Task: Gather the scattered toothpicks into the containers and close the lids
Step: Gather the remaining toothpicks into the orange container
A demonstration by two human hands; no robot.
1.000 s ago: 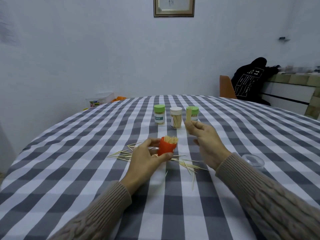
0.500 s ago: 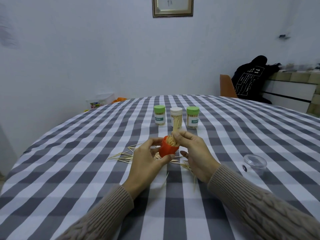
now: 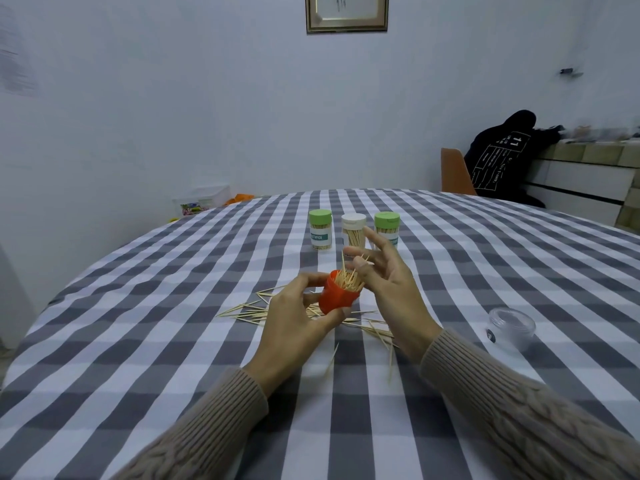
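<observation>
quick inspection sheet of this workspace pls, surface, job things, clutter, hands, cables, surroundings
surface: round table under a grey and white checked cloth.
job's things: orange container open, toothpicks standing in it; scattered toothpicks lie on the cloth; three lidded jars stand behind; clear lid lies to the right.
clutter: nothing seen on the table beyond these.
hands: left hand grips the orange container; right hand is beside its mouth with fingers spread, holding nothing that I can make out.
cables: nothing seen.
surroundings: framed picture on the wall, chair, dark garment, plastic box.
</observation>
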